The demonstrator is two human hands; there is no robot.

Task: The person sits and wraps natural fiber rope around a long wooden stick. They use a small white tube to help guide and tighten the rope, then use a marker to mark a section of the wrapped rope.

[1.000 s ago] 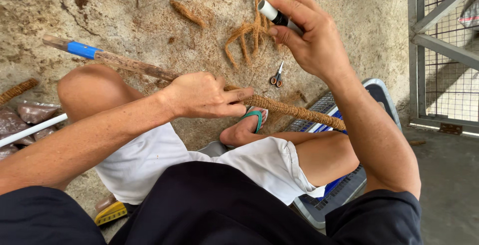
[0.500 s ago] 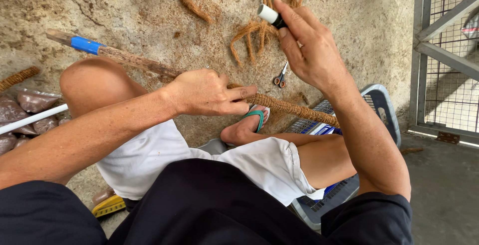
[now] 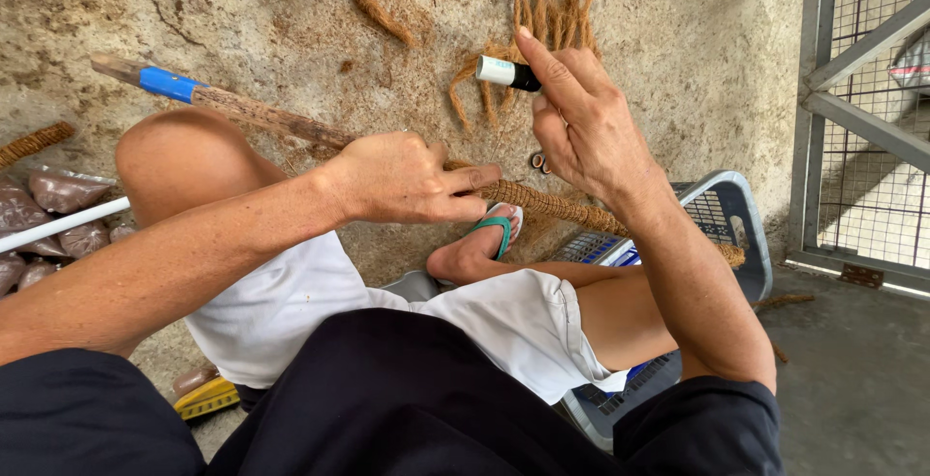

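Note:
My left hand point(image 3: 407, 178) grips a long wooden stick point(image 3: 271, 118) that lies across my knee; the stick has a blue band point(image 3: 167, 83) near its far end and brown coir fibre wound around the part point(image 3: 557, 207) to the right of my fingers. My right hand point(image 3: 586, 127) is raised above the stick and holds a small black-and-white spool point(image 3: 508, 73) between thumb and fingers. Loose coir bundles point(image 3: 547, 26) lie on the ground behind the spool. Small scissors point(image 3: 537, 160) are partly hidden behind my right hand.
I sit on a grey and blue plastic crate point(image 3: 722, 219), with a foot in a green sandal point(image 3: 496, 228). Bags of brown material point(image 3: 58, 190) and a white rod point(image 3: 58, 224) lie at the left. A metal mesh gate point(image 3: 862, 98) stands at the right. Another coir piece point(image 3: 383, 16) lies farther off.
My right hand with the spool has come down and toward the left, closer to the stick. My left hand keeps its grip on the stick.

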